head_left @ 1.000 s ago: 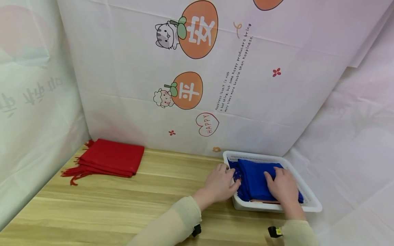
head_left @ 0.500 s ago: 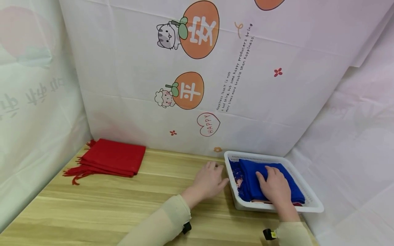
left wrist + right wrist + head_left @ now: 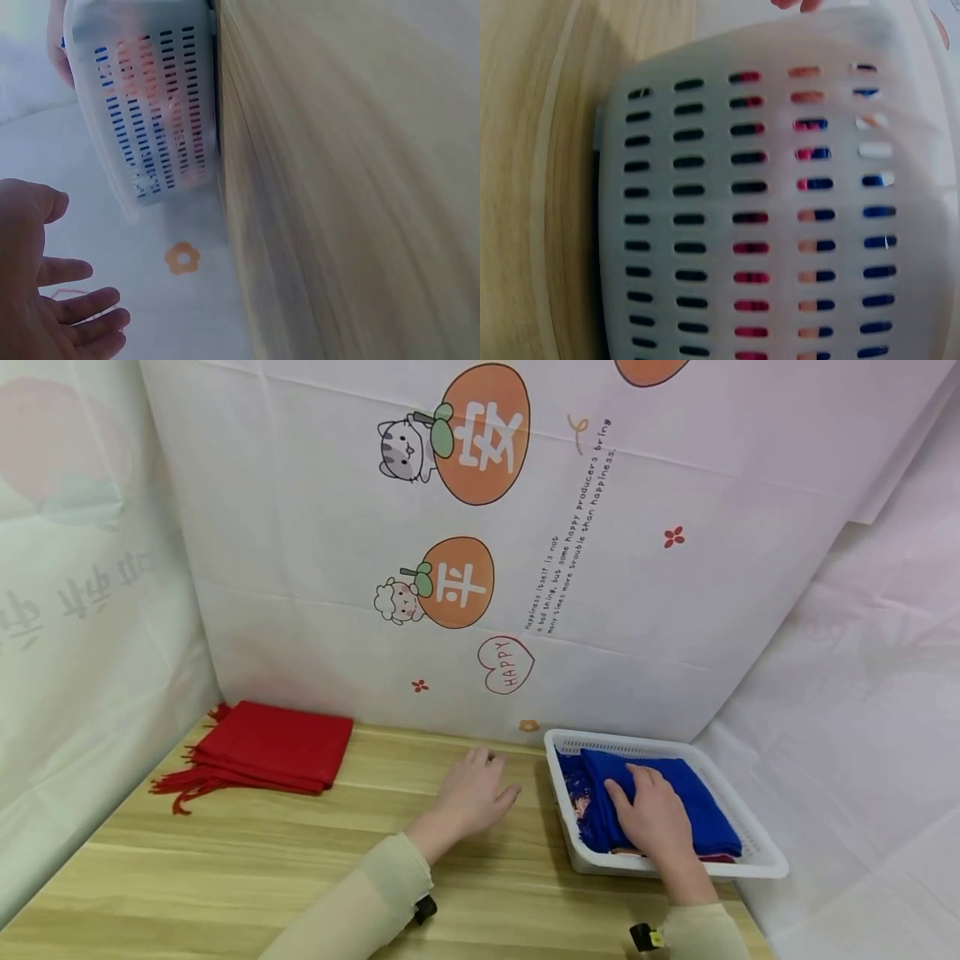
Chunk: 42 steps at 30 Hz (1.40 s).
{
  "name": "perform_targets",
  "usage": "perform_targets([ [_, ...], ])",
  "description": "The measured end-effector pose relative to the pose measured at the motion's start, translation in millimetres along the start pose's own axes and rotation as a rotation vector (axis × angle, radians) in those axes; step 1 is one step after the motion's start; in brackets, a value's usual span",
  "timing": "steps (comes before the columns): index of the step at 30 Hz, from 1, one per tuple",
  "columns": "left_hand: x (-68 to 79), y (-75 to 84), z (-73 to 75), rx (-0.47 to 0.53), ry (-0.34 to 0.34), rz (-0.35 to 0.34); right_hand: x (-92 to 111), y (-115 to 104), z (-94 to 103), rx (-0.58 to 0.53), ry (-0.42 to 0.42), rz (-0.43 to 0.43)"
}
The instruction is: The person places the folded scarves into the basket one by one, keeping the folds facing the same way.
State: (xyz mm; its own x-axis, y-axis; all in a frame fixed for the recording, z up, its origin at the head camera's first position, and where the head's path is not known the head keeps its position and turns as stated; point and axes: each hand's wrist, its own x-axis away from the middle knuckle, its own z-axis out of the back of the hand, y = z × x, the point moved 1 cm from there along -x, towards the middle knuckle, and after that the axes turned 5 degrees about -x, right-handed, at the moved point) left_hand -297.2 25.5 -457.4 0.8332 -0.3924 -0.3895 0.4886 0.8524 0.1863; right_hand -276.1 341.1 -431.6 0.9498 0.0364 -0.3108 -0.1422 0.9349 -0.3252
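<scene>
A folded blue scarf point(image 3: 693, 806) with fringe at its left end lies in a white plastic basket point(image 3: 757, 860) at the right of the table. Over the scarf's near left part is my right hand point(image 3: 654, 814), fingers extended and thumb spread, fingertips at the cloth. My left hand point(image 3: 471, 793) is left of the basket, above the table, holding nothing; its spread fingers also show in the left wrist view. At the far left a folded red scarf point(image 3: 273, 747) with tassels lies on the table, apart from both hands.
Through the slotted basket wall point(image 3: 712, 172), red, peach and blue cloth shows in layers. A white printed sheet point(image 3: 322, 568) hangs behind the wooden table point(image 3: 247, 877), and pale sheets flank it left and right.
My left hand has come off the basket's left edge and moved left over the table. My right hand has slid a little left across the blue scarf.
</scene>
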Motion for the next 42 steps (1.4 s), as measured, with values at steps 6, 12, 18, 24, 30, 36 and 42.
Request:
perform_targets([
  [6,5.8,-15.2,3.7,0.032,0.006,0.029,2,-13,-3.7,-0.024,-0.025,0.008],
  [12,9.5,-27.2,8.9,0.040,0.010,0.049,0,-25,-6.7,-0.036,-0.021,0.026],
  [18,16.4,-39.9,17.7,0.062,0.034,0.077,-1,-37,-10.6,-0.057,-0.026,0.048],
  [24,21.9,-54.5,23.6,0.072,0.041,0.105,0,-47,-11.1,-0.065,-0.044,0.041],
  [30,28.2,-72.3,29.8,0.060,0.067,0.131,0,-56,-14.3,-0.078,-0.051,0.050],
  [36,32.7,-87.0,34.5,0.064,0.085,0.151,0,-64,-19.2,-0.073,-0.024,0.083],
  [42,36.8,-98.6,37.7,0.058,0.091,0.172,1,-73,-22.4,-0.075,-0.023,0.105],
])
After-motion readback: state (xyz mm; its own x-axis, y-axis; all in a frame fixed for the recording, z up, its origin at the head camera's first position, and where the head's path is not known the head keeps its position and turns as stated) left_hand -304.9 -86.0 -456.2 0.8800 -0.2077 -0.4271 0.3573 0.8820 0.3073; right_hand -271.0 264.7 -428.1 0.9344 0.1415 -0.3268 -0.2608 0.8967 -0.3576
